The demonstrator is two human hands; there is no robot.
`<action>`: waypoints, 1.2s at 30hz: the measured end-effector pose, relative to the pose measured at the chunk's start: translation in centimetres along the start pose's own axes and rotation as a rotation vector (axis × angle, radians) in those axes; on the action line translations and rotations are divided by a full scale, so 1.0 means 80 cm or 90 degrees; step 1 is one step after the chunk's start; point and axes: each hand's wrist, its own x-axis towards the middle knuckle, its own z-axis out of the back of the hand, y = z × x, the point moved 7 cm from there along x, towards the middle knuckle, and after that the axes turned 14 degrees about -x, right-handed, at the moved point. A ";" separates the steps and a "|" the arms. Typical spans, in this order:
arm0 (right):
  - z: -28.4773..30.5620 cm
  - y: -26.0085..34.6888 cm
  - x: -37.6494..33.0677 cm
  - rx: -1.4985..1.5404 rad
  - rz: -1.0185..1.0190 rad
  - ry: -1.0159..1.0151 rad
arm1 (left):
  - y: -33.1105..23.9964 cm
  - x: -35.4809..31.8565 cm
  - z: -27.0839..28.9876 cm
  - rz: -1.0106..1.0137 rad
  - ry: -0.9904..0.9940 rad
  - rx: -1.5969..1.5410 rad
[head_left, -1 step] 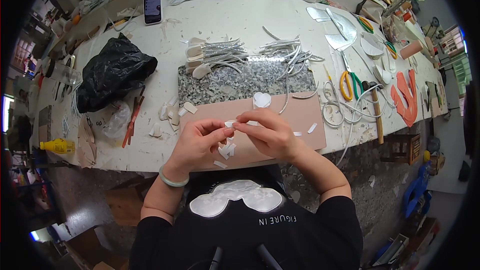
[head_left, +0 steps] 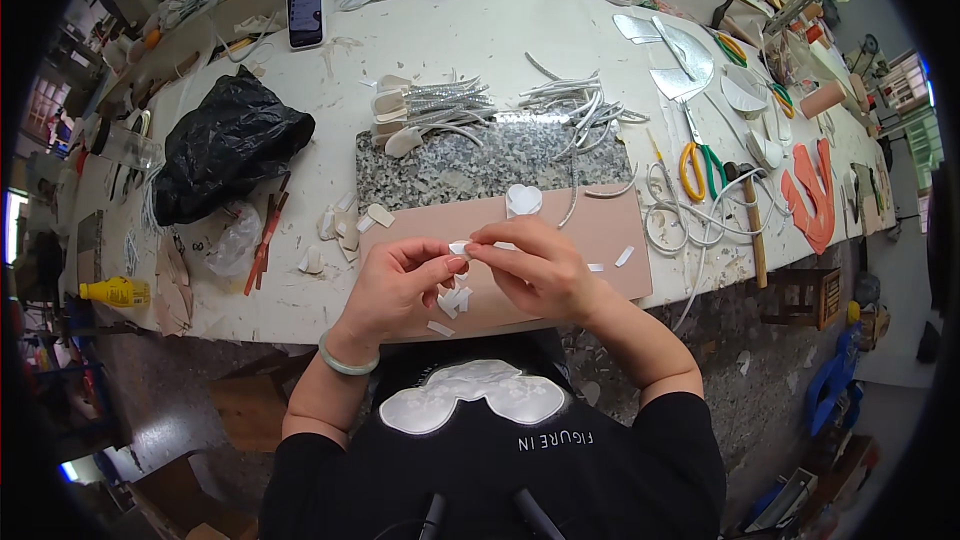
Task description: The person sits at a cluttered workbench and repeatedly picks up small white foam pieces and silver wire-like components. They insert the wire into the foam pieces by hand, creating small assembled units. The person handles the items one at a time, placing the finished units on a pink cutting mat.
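Note:
A small white piece (head_left: 459,248) is pinched between my two hands, above the near part of a pinkish-tan board (head_left: 610,240). My left hand (head_left: 405,280) grips it with thumb and forefinger. From the other side, the fingertips of my right hand (head_left: 535,262) close on its right end. Small white strips (head_left: 455,300) lie on the board below my hands. Just beyond my right hand rests a stack of white rounded pieces (head_left: 523,201). Beige tongue-shaped pieces (head_left: 345,228) lie left of my left hand.
Behind the board is a speckled stone slab (head_left: 480,165) with bundles of silvery cords (head_left: 440,105). To the right lie scissors (head_left: 692,165), a hammer (head_left: 755,230) and white tubing (head_left: 690,230). A black plastic bag (head_left: 225,150) sits on the left; a phone (head_left: 306,8) stands at the back.

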 end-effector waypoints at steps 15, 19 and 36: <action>-0.008 0.002 -0.009 -0.049 -0.022 0.100 | -0.015 -0.016 -0.038 -0.278 0.037 0.324; 0.000 -0.051 -0.054 0.507 -0.501 0.077 | 0.003 -0.008 -0.017 -0.048 -0.013 0.038; 0.020 -0.018 -0.057 0.261 -0.315 0.089 | 0.003 0.002 -0.056 -0.233 0.123 -0.014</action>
